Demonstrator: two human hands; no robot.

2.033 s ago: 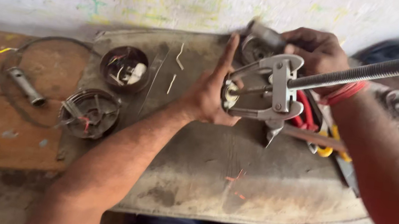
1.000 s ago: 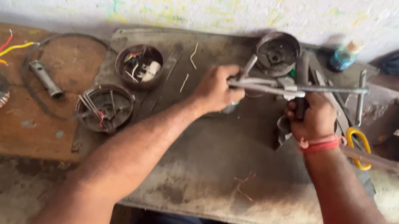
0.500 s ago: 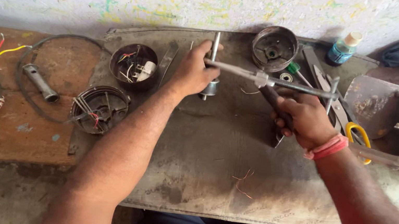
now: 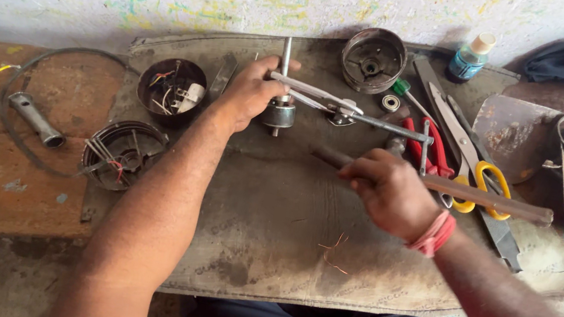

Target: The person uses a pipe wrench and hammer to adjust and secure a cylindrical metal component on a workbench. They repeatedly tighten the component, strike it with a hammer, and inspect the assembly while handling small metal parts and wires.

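Left hand (image 4: 250,94) gripping a metal puller (image 4: 321,99) on a motor shaft (image 4: 280,102) at the far mat (image 4: 273,217), right hand (image 4: 388,193) clenching a long rod (image 4: 492,200), scissors (image 4: 477,173) lying just right

the right hand (image 4: 390,195) has let go of the puller (image 4: 348,111) and now grips a rusty rod (image 4: 484,199); the left hand (image 4: 251,90) holds the rotor shaft (image 4: 280,98) upright on the mat.

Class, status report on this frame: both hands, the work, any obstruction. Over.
Left hand steadies rotor under puller. Right hand grips rod. Scissors lie near.
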